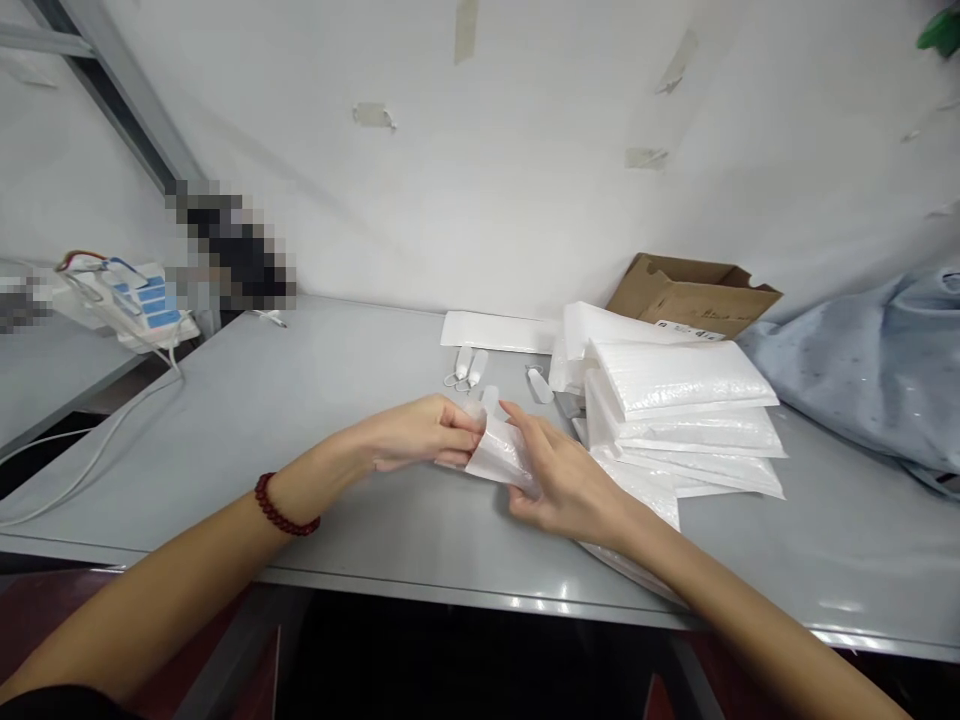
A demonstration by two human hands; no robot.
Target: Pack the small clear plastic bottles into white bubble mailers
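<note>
A small white bubble mailer (501,452) is between my two hands, above the grey table. Its mouth faces left. My right hand (566,475) is closed around the mailer's right end, thumb below and fingers above. At the mouth, my left hand (420,432) has its fingers bent and pinched on the edge; their tips are partly hidden. A pale piece, too unclear to name, shows beside the left fingertips. Just beyond the hands lie two small white tags with loops (471,366) and another similar tag (539,385).
A stack of white bubble mailers (686,420) stands to the right, before an open cardboard box (694,295). A flat white strip (499,331) lies near the wall. Blue-grey fabric (877,360) covers the far right. A power strip with cables (154,300) is at left.
</note>
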